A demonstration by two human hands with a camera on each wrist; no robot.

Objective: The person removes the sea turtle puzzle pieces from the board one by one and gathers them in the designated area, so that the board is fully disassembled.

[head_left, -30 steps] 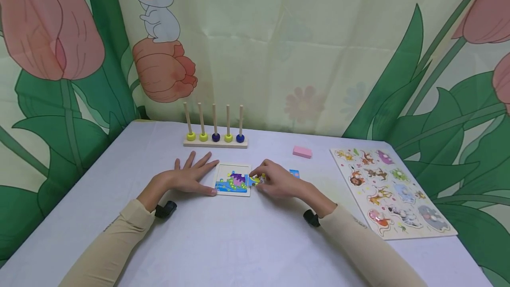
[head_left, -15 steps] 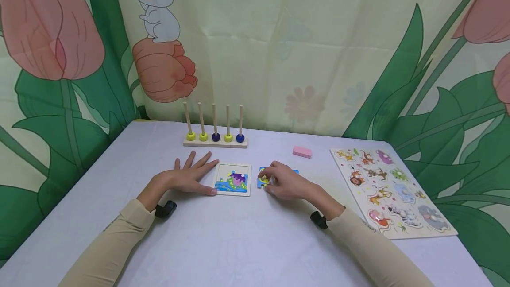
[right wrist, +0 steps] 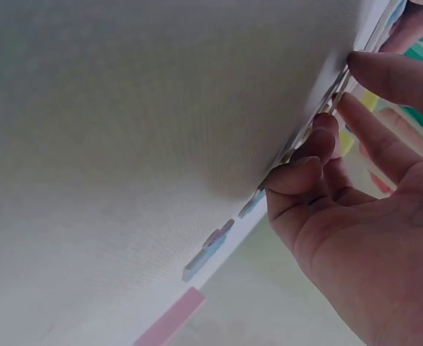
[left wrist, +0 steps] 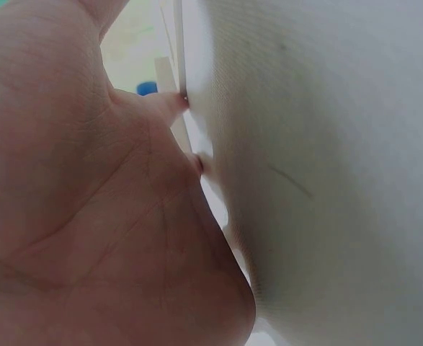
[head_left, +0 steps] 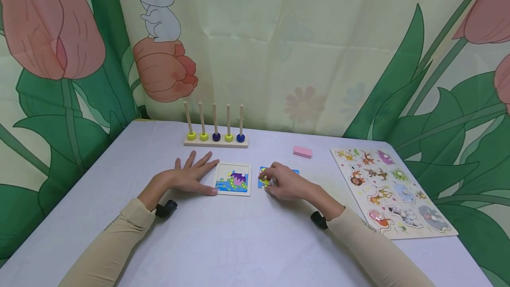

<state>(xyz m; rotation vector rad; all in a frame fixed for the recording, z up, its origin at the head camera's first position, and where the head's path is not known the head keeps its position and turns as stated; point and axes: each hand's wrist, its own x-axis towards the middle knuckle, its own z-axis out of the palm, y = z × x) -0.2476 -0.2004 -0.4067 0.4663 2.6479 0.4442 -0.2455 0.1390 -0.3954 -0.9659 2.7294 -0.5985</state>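
Note:
A small square jigsaw tray (head_left: pixel 225 168) lies on the white tablecloth, its lower part filled by pieces showing a purple and green picture on blue. My left hand (head_left: pixel 187 179) rests with spread fingers at its left side, thumb and index fingertip on the frame's edge. In the left wrist view the palm (left wrist: pixel 103 209) faces the cloth. Right of the tray, my right hand (head_left: pixel 290 183) pinches a blue and yellow puzzle piece (head_left: pixel 262 184) at table level between thumb and fingers. Another blue piece (head_left: pixel 296 172) shows partly behind that hand.
A wooden peg stand (head_left: pixel 216 144) with five-bead-like yellow and blue rings stands behind the tray. A pink block (head_left: pixel 303 152) lies at the back right. The large animal puzzle board (head_left: pixel 392 194) covers the table's right side. A printed curtain (head_left: pixel 255 48) hangs behind.
My right hand has drawn the blue and yellow puzzle piece away from the tray's right edge to the right, then stayed there. The left hand has kept its place.

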